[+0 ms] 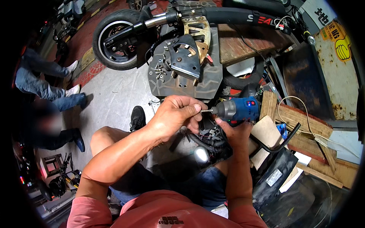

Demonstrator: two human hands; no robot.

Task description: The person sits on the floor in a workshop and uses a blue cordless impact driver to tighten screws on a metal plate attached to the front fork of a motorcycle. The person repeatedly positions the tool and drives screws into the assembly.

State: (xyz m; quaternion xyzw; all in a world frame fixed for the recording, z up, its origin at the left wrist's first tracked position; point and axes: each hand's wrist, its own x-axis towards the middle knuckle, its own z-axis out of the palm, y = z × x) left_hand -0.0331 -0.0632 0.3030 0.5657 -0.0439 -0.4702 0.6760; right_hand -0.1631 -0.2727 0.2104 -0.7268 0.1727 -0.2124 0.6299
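My right hand (236,133) grips a blue and black cordless impact driver (243,108), its nose turned left. At that nose sits a thin metal bit (206,110), and my left hand (178,114) pinches its outer end between thumb and fingers. Whether a screw is also in that pinch is hidden. Just beyond my hands lies the grey patterned deck (159,89) of an electric scooter. A black metal bracket (186,66) rests on it, with several loose bolts (159,73) scattered to its left.
The scooter's front wheel (99,40) and padded stem (235,16) lie across the far side. Wood planks (304,125) and a black panel (277,171) crowd the right. A tyre (254,76) lies beyond the driver. People's legs (57,91) show at left.
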